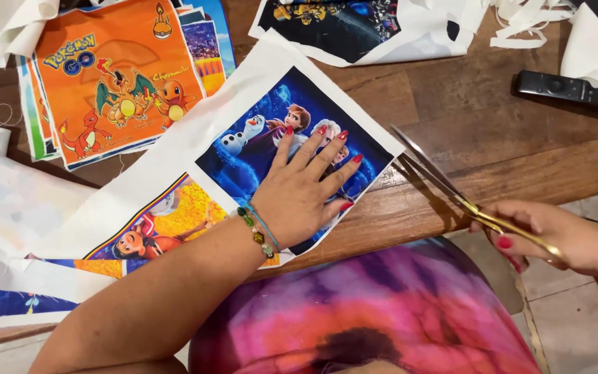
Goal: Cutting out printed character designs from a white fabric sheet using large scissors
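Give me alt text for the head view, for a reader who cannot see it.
A person's left hand presses flat on a blue cartoon print on a white fabric strip, while the right hand holds open scissors at the print's right edge. They lie on a wooden table with an orange cartoon print and a black remote.

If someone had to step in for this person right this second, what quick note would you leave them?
Left hand: flat, fingers spread, pressing the blue cartoon print on its white fabric strip against the wooden table.
Right hand: holds the scissors, blades open at the print's right edge.
Done: the blades have reached the edge; no cut shows there.
Left: cutting this print, and the yellow print beside it on the same strip.
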